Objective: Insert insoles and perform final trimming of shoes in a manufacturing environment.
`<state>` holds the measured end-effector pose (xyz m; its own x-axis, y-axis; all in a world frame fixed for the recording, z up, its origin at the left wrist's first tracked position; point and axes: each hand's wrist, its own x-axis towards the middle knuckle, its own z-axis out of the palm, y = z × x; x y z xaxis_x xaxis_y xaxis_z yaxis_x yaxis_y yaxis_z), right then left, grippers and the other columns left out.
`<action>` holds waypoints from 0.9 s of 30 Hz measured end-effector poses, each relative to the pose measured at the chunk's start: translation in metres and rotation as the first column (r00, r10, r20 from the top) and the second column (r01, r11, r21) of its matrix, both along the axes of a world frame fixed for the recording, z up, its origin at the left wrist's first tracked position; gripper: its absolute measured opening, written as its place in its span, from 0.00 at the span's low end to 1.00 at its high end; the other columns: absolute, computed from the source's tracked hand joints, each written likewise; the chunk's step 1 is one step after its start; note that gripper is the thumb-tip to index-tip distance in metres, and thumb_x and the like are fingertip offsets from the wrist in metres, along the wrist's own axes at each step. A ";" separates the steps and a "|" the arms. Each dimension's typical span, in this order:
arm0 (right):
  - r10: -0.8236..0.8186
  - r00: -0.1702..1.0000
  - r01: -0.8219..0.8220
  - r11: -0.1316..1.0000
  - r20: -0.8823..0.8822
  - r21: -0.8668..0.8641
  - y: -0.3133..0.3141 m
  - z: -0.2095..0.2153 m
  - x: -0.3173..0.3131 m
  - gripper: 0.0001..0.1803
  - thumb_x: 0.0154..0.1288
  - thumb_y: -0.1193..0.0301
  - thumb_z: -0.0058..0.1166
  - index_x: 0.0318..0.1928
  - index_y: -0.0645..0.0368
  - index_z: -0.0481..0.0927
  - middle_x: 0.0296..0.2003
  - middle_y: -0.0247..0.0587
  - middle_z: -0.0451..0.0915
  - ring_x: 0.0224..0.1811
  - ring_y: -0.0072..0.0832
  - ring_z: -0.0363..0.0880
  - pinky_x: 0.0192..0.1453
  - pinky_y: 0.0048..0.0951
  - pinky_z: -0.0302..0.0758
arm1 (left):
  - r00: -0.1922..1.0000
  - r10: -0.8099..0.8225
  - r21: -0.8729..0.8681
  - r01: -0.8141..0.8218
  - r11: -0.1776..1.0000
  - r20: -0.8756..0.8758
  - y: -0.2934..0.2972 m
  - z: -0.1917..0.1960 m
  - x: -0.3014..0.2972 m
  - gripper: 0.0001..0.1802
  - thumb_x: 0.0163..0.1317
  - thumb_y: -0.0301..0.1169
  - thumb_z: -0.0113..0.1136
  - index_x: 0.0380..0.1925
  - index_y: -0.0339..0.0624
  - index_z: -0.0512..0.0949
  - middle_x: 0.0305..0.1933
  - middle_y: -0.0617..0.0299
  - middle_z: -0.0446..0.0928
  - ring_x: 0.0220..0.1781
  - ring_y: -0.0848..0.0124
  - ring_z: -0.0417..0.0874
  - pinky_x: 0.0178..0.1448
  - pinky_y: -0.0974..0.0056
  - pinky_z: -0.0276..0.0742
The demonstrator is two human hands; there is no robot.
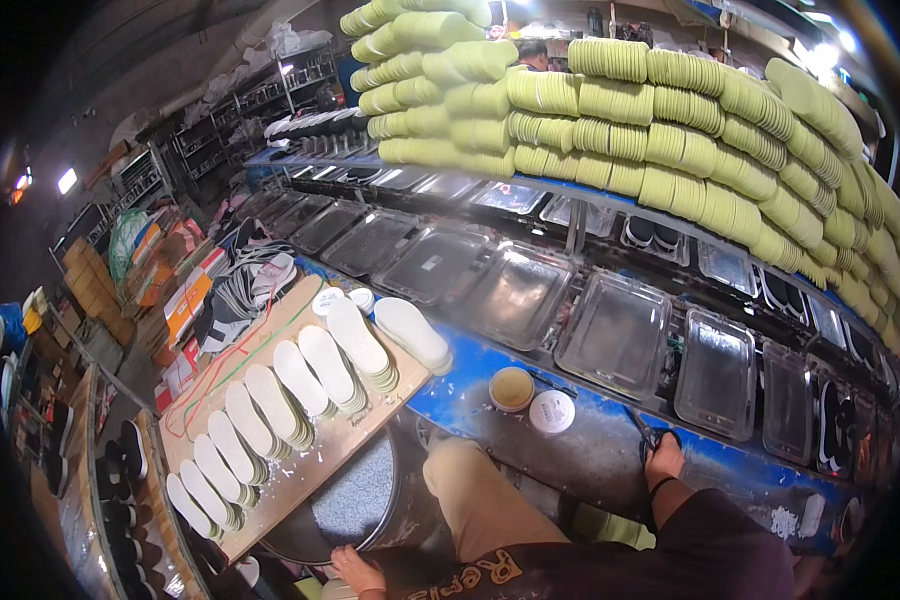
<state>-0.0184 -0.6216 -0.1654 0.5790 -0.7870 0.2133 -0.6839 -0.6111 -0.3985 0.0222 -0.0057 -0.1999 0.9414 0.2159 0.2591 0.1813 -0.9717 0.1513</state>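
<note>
My right hand is closed round the dark handles of a pair of scissors, at the edge of the blue bench. Its blades point away over the worn bench top. Down at the bottom, my left hand is open, its fingers apart, close to the rim of a round metal drum holding small whitish bits. Nothing shows in that hand. Left of the drum, a wooden board bears rows of pale insoles in small stacks.
An open round tub sits beside a white lid on the bench. Beyond runs a line of metal trays with clear covers. High stacks of yellow-green insoles fill the upper shelf. Dark shoes stand at the left.
</note>
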 end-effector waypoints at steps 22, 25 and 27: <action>0.004 1.000 -0.004 1.000 0.009 -0.014 -0.003 -0.008 0.001 0.15 0.51 0.74 0.63 0.37 0.58 0.71 0.36 0.52 0.78 0.42 0.54 0.77 0.46 0.50 0.72 | 1.000 -0.009 -0.003 0.009 1.000 0.005 0.002 -0.001 -0.001 0.32 0.41 0.27 0.67 0.50 0.39 0.67 0.53 0.50 0.66 0.65 0.52 0.62 0.68 0.39 0.49; -0.004 1.000 0.004 1.000 0.000 -0.008 -0.004 -0.005 0.000 0.15 0.51 0.74 0.64 0.37 0.57 0.71 0.36 0.51 0.78 0.43 0.53 0.77 0.46 0.49 0.72 | 1.000 -0.014 0.001 0.014 1.000 0.001 0.001 -0.001 0.002 0.33 0.40 0.27 0.68 0.50 0.39 0.67 0.53 0.50 0.66 0.65 0.51 0.62 0.68 0.38 0.50; -0.025 1.000 0.025 1.000 -0.018 0.004 -0.003 -0.005 0.000 0.15 0.51 0.74 0.64 0.37 0.57 0.72 0.36 0.51 0.78 0.43 0.53 0.77 0.47 0.49 0.72 | 1.000 -0.018 0.010 0.017 1.000 0.006 0.000 -0.001 0.002 0.33 0.40 0.27 0.68 0.50 0.39 0.67 0.53 0.49 0.66 0.65 0.51 0.62 0.68 0.38 0.50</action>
<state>-0.0184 -0.6248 -0.1702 0.5628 -0.8020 0.1998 -0.7061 -0.5922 -0.3881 0.0241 -0.0054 -0.2010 0.9433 0.1969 0.2673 0.1632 -0.9762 0.1428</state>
